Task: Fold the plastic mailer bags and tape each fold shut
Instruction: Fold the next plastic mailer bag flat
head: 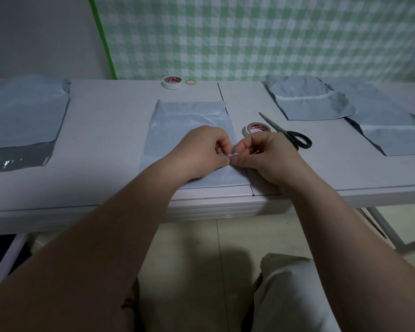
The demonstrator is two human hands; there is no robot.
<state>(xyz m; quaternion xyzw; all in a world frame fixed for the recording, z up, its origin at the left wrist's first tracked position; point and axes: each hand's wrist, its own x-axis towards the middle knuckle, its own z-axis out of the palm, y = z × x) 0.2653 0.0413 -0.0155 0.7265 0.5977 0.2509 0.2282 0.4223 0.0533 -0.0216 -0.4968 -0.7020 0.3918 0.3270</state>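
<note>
A grey mailer bag (189, 121) lies flat in the middle of the white table (110, 130), in front of me. Above its near part my left hand (201, 152) and my right hand (264, 154) meet, each pinching one end of a short white strip of tape (231, 155) held between them. A tape roll (256, 128) lies just beyond my right hand, and black-handled scissors (290, 134) lie to its right. A second tape roll (172, 82) sits at the table's far edge.
A stack of flat mailer bags (22, 116) lies at the left. Two folded, taped bags (309, 101) (388, 130) lie at the right. A rubber band (190, 81) sits beside the far tape roll. A green checked cloth hangs behind the table.
</note>
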